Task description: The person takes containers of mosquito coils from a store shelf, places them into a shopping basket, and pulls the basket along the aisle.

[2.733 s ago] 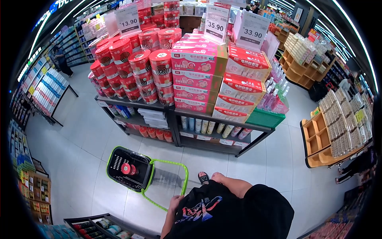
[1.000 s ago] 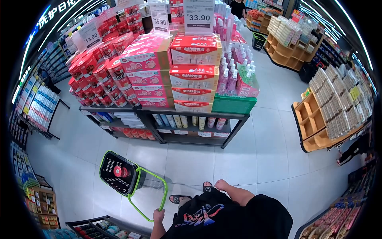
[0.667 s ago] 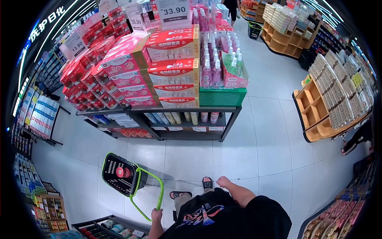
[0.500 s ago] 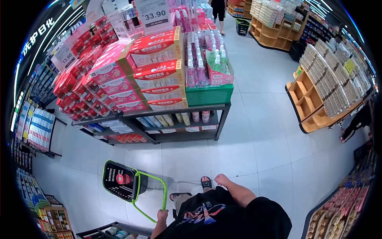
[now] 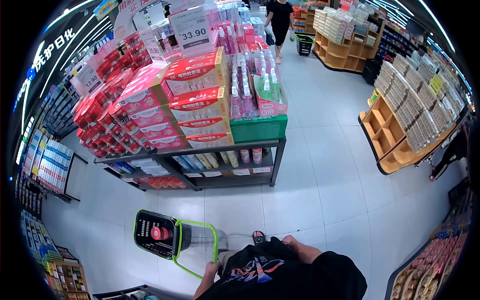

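Observation:
At the lower left, my left hand (image 5: 212,269) is wrapped round the bright green handle (image 5: 215,239) of a black shopping basket (image 5: 185,237). The basket stands tilted on the floor, and red round packages (image 5: 158,233) lie inside it. My right hand (image 5: 290,242) is close against the front of my black T-shirt (image 5: 310,272). Its fingers are mostly hidden, and I see nothing in it.
Ahead stands a display shelf (image 5: 230,182) stacked with red and pink boxes (image 5: 197,102) and spray bottles (image 5: 245,102). A wooden rack (image 5: 385,137) is to the right. A person in black (image 5: 280,20) is in the aisle near another basket (image 5: 304,46). A person's leg (image 5: 442,162) shows far right.
My right hand has drawn in against my shirt. The basket has shifted slightly right and down in view, still held by the handle. More of the person in the aisle shows.

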A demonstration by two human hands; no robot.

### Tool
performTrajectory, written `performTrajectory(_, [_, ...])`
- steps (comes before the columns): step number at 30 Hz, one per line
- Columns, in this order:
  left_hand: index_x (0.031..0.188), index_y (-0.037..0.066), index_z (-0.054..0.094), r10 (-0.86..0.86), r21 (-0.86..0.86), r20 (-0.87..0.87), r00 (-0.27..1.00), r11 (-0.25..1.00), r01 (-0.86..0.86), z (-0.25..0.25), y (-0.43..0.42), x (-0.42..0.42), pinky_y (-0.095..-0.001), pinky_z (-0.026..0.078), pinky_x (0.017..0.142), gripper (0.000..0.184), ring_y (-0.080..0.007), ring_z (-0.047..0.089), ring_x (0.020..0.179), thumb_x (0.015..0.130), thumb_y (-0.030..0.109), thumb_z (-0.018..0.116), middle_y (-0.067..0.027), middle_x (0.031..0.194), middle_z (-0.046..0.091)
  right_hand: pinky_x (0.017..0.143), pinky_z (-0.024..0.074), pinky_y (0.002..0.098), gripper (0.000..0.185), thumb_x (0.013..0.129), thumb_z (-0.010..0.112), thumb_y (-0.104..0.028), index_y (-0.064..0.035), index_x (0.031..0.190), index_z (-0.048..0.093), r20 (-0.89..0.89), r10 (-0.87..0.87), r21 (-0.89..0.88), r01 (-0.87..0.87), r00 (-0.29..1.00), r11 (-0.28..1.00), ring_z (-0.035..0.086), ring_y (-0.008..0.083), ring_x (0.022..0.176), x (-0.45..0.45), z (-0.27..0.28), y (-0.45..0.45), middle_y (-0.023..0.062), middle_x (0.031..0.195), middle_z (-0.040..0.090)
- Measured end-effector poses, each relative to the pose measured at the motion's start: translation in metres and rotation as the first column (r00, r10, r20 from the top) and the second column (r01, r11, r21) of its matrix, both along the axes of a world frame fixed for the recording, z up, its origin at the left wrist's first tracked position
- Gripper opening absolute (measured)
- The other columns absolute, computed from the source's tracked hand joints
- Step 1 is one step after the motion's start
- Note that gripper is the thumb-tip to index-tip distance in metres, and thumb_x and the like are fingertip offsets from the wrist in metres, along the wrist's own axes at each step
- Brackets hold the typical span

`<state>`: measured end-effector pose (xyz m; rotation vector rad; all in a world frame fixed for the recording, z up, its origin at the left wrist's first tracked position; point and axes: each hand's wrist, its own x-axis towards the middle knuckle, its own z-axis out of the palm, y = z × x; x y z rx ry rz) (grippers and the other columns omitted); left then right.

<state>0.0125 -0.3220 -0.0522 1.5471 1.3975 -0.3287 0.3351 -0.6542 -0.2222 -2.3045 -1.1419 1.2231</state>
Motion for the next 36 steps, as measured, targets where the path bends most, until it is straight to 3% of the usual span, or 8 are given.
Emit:
performTrajectory(6, [0.08, -0.007, 0.061, 0.007, -0.054, 0.035, 0.999, 0.999, -0.005, 0.011, -0.008, -0.016, -0.0342, 0.045, 0.06, 0.032, -0.0218, 0.059, 0.065, 0.072, 0.025, 0.064, -0.0139, 0.07, 0.062, 0.062, 0.0489, 0.0334, 0.024, 0.07, 0.056, -0.026, -0.0082, 0.083, 0.066, 0.018, -0.14, -0.017, 0.14, 0.99, 0.99, 0.061, 0.0263, 0.067, 0.016, 0.031, 0.04, 0.0127, 0.077, 0.064])
performTrajectory(8, [0.079, -0.007, 0.061, 0.011, -0.047, 0.035, 0.999, 0.999, -0.01, 0.007, -0.007, -0.018, -0.0341, 0.045, 0.06, 0.032, -0.0218, 0.059, 0.064, 0.072, 0.024, 0.064, -0.0138, 0.07, 0.062, 0.056, 0.0484, 0.0315, 0.024, 0.074, 0.056, -0.02, 0.0006, 0.08, 0.065, -0.329, -0.595, -0.155, 0.579, 0.734, 0.8, 0.058, 0.0211, 0.061, 0.02, 0.098, 0.06, 0.0117, 0.07, 0.062])
performTrajectory(11, [0.079, -0.008, 0.061, 0.008, -0.043, 0.025, 1.0, 0.999, -0.007, 0.009, -0.006, -0.012, -0.034, 0.045, 0.059, 0.033, -0.0217, 0.059, 0.064, 0.072, 0.025, 0.064, -0.0138, 0.069, 0.061, 0.051, 0.0468, 0.0293, 0.023, 0.075, 0.056, -0.016, 0.0054, 0.077, 0.063, -0.383, -0.615, -0.08, 0.638, 0.689, 0.766, 0.054, 0.0159, 0.057, 0.025, 0.106, 0.073, 0.0108, 0.067, 0.059])
performTrajectory(15, [0.079, -0.008, 0.061, -0.012, -0.018, 0.006, 1.0, 1.0, 0.013, 0.003, -0.004, -0.007, -0.034, 0.044, 0.058, 0.034, -0.0216, 0.058, 0.063, 0.072, 0.025, 0.064, -0.014, 0.069, 0.061, 0.056, 0.0487, 0.0317, 0.023, 0.077, 0.055, -0.019, 0.001, 0.082, 0.065, -0.334, -0.585, -0.098, 0.59, 0.739, 0.802, 0.058, 0.0203, 0.062, 0.023, 0.115, 0.076, 0.0126, 0.073, 0.062])
performTrajectory(26, [0.079, -0.009, 0.061, 0.014, -0.015, 0.008, 1.0, 1.0, -0.014, 0.007, -0.011, -0.004, -0.0335, 0.045, 0.058, 0.036, -0.0216, 0.059, 0.064, 0.071, 0.026, 0.064, -0.0149, 0.07, 0.061, 0.073, 0.0491, 0.0355, 0.02, 0.073, 0.052, -0.026, -0.0128, 0.079, 0.066, 0.253, 0.256, 0.048, -0.276, 0.933, 0.96, 0.06, 0.0285, 0.081, 0.03, 0.04, 0.034, 0.0099, 0.084, 0.064])
performTrajectory(30, [0.08, -0.01, 0.061, 0.05, -0.053, 0.067, 0.996, 0.997, -0.047, -0.002, -0.011, -0.003, -0.0337, 0.045, 0.058, 0.036, -0.0219, 0.059, 0.065, 0.071, 0.025, 0.063, -0.015, 0.07, 0.061, 0.064, 0.0517, 0.0322, 0.019, 0.075, 0.053, -0.014, -0.0044, 0.084, 0.066, 0.32, 0.279, 0.104, -0.327, 0.905, 0.939, 0.064, 0.0233, 0.067, 0.03, 0.056, 0.038, 0.0134, 0.082, 0.064])
performTrajectory(32, [0.081, -0.01, 0.06, 0.038, -0.052, 0.049, 0.998, 0.998, -0.036, -0.013, -0.008, -0.006, -0.0338, 0.045, 0.059, 0.036, -0.0219, 0.059, 0.065, 0.07, 0.025, 0.063, -0.0149, 0.07, 0.061, 0.073, 0.049, 0.0354, 0.021, 0.073, 0.051, -0.028, -0.0144, 0.081, 0.066, -0.068, -0.075, -0.104, 0.068, 0.995, 0.992, 0.06, 0.0285, 0.082, 0.03, 0.058, 0.042, 0.0099, 0.087, 0.064])
performTrajectory(36, [0.082, -0.01, 0.06, 0.037, -0.022, 0.042, 0.998, 0.999, -0.036, -0.028, -0.006, -0.009, -0.0338, 0.045, 0.059, 0.037, -0.0216, 0.059, 0.065, 0.07, 0.025, 0.063, -0.0145, 0.071, 0.061, 0.073, 0.049, 0.0358, 0.021, 0.072, 0.052, -0.027, -0.0158, 0.082, 0.066, -0.037, -0.102, 0.03, 0.103, 0.994, 0.994, 0.06, 0.0282, 0.082, 0.032, 0.016, 0.038, 0.0095, 0.086, 0.064])
